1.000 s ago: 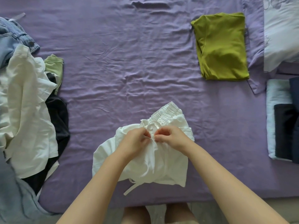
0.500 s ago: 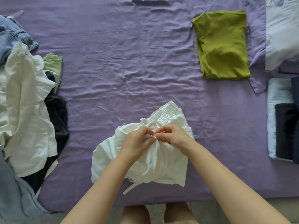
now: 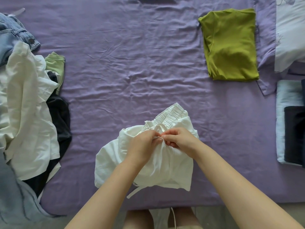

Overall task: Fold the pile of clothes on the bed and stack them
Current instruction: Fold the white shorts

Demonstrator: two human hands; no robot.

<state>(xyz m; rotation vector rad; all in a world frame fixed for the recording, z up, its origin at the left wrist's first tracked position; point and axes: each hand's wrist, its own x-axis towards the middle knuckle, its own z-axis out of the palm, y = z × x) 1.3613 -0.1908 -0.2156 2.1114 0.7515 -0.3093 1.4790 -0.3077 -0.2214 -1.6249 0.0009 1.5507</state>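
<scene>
white shorts: left hand, right hand both pinching drawstring at waistband; tuck cord inside, flatten before folding.

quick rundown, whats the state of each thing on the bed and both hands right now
white shorts: crumpled, unfolded, gripped near the waistband
left hand: pinching the shorts' fabric
right hand: pinching the shorts' fabric
olive green top: folded, lying flat
pile of clothes: unfolded heap
dark folded garment: folded, on a light blue folded piece
purple sheet: wrinkled
</scene>
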